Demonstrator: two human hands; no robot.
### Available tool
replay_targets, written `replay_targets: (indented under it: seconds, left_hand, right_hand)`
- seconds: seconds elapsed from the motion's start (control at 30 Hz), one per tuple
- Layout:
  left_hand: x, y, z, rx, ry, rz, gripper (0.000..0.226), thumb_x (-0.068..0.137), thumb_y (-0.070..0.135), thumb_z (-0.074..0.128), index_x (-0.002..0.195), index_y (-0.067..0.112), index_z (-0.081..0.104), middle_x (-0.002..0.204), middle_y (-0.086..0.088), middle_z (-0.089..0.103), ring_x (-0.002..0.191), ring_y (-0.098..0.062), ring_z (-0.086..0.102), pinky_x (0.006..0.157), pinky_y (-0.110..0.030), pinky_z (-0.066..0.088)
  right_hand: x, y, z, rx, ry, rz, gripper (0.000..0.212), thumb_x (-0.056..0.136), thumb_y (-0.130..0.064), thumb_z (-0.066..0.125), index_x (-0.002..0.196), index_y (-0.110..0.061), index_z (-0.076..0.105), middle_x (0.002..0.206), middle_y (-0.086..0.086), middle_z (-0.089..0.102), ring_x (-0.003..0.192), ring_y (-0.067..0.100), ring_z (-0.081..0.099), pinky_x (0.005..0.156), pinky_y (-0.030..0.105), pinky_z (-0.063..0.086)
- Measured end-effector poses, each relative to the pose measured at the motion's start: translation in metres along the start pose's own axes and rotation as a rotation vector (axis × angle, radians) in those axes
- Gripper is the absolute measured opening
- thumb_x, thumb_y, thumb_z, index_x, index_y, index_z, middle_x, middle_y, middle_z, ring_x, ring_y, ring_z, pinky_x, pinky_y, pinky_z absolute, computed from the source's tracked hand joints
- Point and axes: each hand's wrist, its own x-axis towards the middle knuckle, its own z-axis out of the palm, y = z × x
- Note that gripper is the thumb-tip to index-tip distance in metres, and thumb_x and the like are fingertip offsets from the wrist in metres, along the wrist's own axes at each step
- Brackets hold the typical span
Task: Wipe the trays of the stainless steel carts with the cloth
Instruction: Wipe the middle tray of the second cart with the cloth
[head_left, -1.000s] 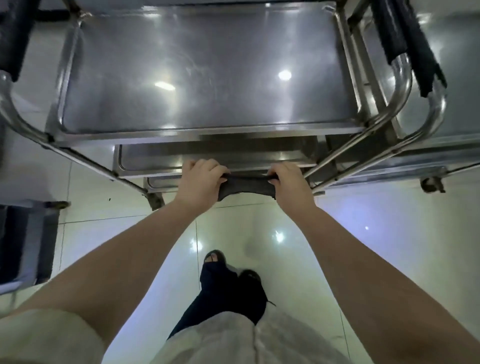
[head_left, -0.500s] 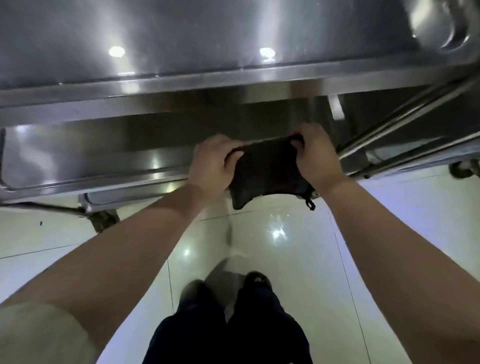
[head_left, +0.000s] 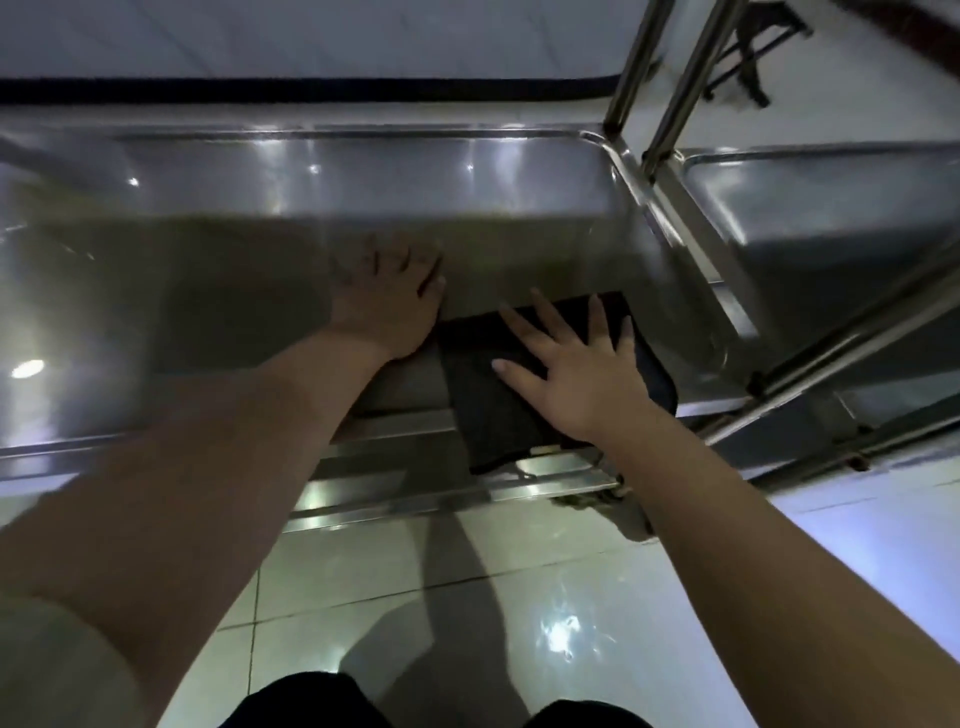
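A dark folded cloth (head_left: 488, 410) lies over the near edge of a stainless steel cart tray (head_left: 218, 270). My right hand (head_left: 576, 364) presses flat on the cloth with its fingers spread. Just left of the cloth, my left hand (head_left: 389, 301) rests on the bare tray surface, fingers spread too. The view is blurred, and the tray reflects ceiling lights.
A second steel cart tray (head_left: 831, 208) stands close on the right, with slanted steel cart posts (head_left: 670, 93) between the two. A lower shelf edge (head_left: 415, 499) shows under the near rim. Glossy floor tiles (head_left: 519, 597) lie below, with my dark trouser legs at the bottom.
Both hands let go of the bunched cloth and laid it on the tray; the right hand now presses it flat and the left rests on the steel. The view moved lower and closer.
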Motion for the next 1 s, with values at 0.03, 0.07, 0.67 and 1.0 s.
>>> replay_targets:
  seconds: [0.03,0.07,0.67,1.0]
  left_hand:
    - [-0.002,0.000,-0.001,0.013,-0.004,0.000,0.053,0.102,0.052,0.015,0.154,0.041,0.011,0.165,0.002,0.007,0.150,-0.034,0.002,0.113,-0.064,-0.001]
    - [-0.004,0.000,-0.002,0.016,-0.006,-0.001,0.053,0.102,0.051,0.014,0.154,0.041,0.010,0.165,0.003,0.006,0.150,-0.033,0.002,0.113,-0.064,-0.001]
    - [-0.009,0.003,-0.002,-0.015,0.014,-0.009,0.051,0.102,0.049,0.016,0.153,0.046,0.010,0.165,0.005,0.001,0.151,-0.030,-0.002,0.113,-0.065,-0.005]
    - [0.022,-0.029,-0.024,0.066,-0.042,0.040,0.054,0.103,0.050,0.019,0.155,0.039,0.010,0.164,0.004,-0.009,0.149,-0.032,-0.011,0.115,-0.063,-0.005]
  right_hand:
    - [0.015,0.008,-0.004,0.011,-0.022,0.019,0.066,0.082,-0.083,0.010,0.143,-0.063,-0.006,0.161,-0.023,-0.006,0.148,0.039,-0.010,0.113,0.060,-0.010]
    - [0.032,0.017,-0.009,0.017,-0.039,0.062,0.064,0.086,-0.080,0.015,0.144,-0.062,-0.003,0.161,-0.023,-0.005,0.148,0.038,-0.010,0.114,0.060,-0.010]
    - [0.022,0.062,-0.025,-0.007,-0.097,0.377,0.063,0.085,-0.081,0.019,0.140,-0.066,-0.009,0.162,-0.017,-0.014,0.145,0.042,-0.019,0.107,0.073,-0.011]
    - [0.009,0.016,-0.007,0.001,-0.018,0.111,0.073,0.071,-0.092,0.013,0.138,-0.069,-0.007,0.160,-0.026,-0.008,0.148,0.036,-0.014,0.112,0.063,-0.014]
